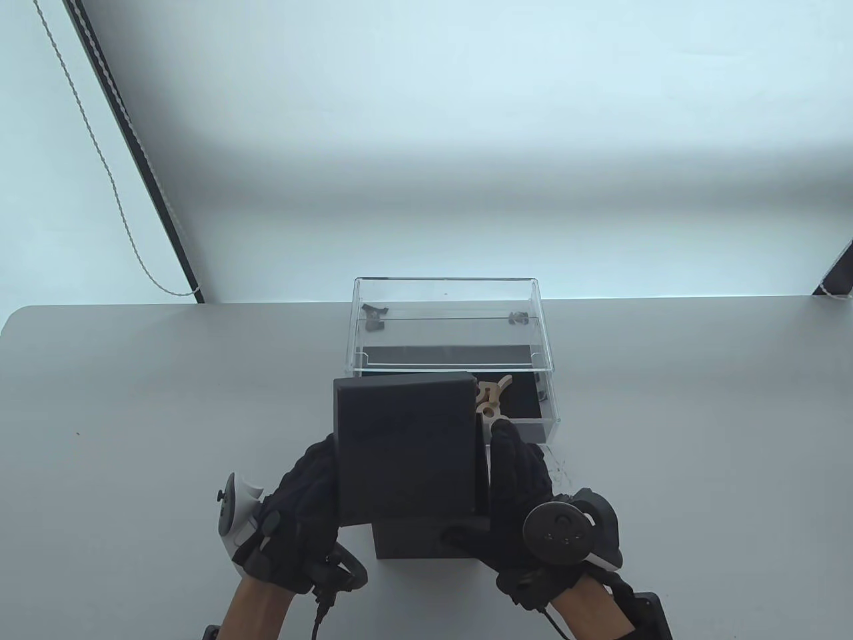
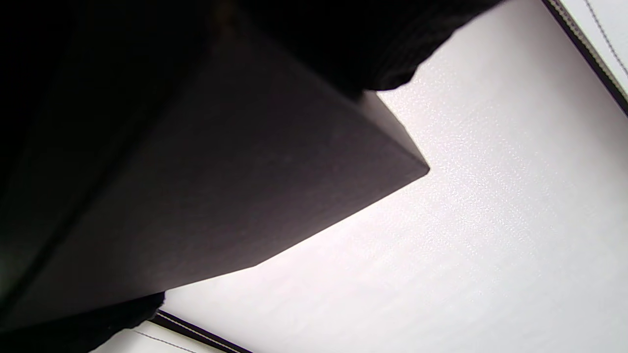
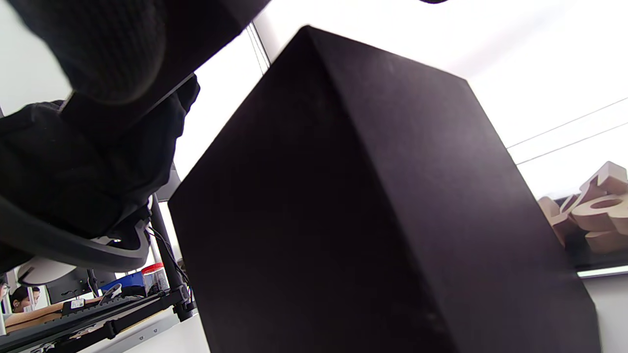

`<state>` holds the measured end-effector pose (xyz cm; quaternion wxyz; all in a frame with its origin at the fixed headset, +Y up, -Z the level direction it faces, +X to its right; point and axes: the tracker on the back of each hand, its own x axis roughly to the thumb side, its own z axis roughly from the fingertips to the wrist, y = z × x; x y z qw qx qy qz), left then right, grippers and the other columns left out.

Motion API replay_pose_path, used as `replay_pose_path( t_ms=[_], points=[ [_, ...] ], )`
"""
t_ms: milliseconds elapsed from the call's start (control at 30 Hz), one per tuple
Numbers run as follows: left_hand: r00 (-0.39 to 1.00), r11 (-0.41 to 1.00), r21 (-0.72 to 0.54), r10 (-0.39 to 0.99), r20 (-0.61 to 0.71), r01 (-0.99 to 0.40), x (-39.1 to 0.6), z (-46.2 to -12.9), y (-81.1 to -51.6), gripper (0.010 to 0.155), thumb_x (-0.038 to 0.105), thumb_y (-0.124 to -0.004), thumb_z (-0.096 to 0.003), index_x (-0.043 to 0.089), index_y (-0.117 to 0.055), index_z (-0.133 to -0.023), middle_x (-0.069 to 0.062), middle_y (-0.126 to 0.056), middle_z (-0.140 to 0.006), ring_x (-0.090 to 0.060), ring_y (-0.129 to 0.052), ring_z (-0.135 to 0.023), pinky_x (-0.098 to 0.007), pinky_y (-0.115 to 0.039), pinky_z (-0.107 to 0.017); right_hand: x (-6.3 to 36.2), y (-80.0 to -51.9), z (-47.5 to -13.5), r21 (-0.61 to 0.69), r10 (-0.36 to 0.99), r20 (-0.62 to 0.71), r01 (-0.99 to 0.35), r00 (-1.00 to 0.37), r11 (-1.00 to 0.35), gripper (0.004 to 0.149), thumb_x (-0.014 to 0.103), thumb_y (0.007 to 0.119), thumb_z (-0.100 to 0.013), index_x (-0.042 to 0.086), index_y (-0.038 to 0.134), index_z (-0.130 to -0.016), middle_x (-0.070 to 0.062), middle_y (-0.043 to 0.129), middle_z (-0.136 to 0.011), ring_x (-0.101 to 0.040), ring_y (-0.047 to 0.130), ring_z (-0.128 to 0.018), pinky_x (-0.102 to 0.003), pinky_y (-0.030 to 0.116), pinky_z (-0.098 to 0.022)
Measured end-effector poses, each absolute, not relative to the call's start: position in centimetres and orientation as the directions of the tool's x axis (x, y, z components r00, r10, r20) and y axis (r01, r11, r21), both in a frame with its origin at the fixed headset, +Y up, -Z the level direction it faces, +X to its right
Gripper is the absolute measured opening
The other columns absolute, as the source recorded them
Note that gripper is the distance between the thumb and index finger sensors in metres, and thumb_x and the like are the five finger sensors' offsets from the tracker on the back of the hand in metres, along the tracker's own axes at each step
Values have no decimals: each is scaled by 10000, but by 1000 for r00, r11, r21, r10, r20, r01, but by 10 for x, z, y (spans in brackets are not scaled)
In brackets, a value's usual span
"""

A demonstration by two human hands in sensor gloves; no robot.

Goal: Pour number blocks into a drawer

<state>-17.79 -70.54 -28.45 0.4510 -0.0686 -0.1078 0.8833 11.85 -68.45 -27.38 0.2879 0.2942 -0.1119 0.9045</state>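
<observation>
Both hands hold a black cardboard box point(image 1: 406, 447) up off the grey surface point(image 1: 133, 400), the left hand point(image 1: 300, 513) with its fingers curled round the box's left side and the right hand point(image 1: 520, 493) pressed flat on its right side. The box is tipped toward the clear plastic drawer point(image 1: 533, 400), which is pulled out of its clear plastic case point(image 1: 446, 320), and pale wooden number blocks point(image 1: 492, 399) lie in the drawer just past the box's far edge. A second dark box shape point(image 1: 413, 537) sits on the surface under the held one, maybe its lid, but it is too dark to be sure.
</observation>
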Motion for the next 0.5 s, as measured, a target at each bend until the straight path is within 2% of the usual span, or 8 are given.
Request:
replay_pose_path(
  t_ms=[267,300,400,500],
  points=[
    [-561,-556,-273,825,-67,-786,-168,-283,-711,501,398,-673,-491,209,-701,-954,10,-1022,-753,-193,-1062,-584,-490,-790,-627,115,-684,-271,-29,480,598,-616,-642,-787,1222,723,809,-356,151,-135,-880,-186,-24,-1077,-503,279,-1009,-795,301,-666],
    [-544,-538,-270,837,-61,-798,-169,-283,-710,549,395,-669,-492,145,-679,-981,11,-1015,-762,-196,-1058,-585,-498,-783,-630,115,-684,-271,-30,478,599,-614,-643,-789,1222,726,807,-357,147,-133,-882,-189,-19,-1077,-504,284,-1008,-795,304,-666],
    [-491,-476,-231,871,5,-848,-172,-282,-705,553,362,-669,-489,264,-593,-1028,-33,-935,-878,-228,-1023,-609,-529,-745,-641,115,-684,-271,-16,486,599,-617,-636,-787,1220,729,803,-355,137,-121,-888,-195,-10,-1078,-506,291,-1004,-795,312,-662],
    [-389,-362,-225,917,88,-905,-178,-282,-699,598,341,-666,-492,349,-501,-1067,-68,-797,-1008,-274,-945,-718,-558,-684,-674,115,-685,-271,8,497,594,-614,-632,-790,1215,732,797,-356,131,-111,-894,-198,-9,-1076,-509,287,-1002,-796,310,-659]
  ],
)
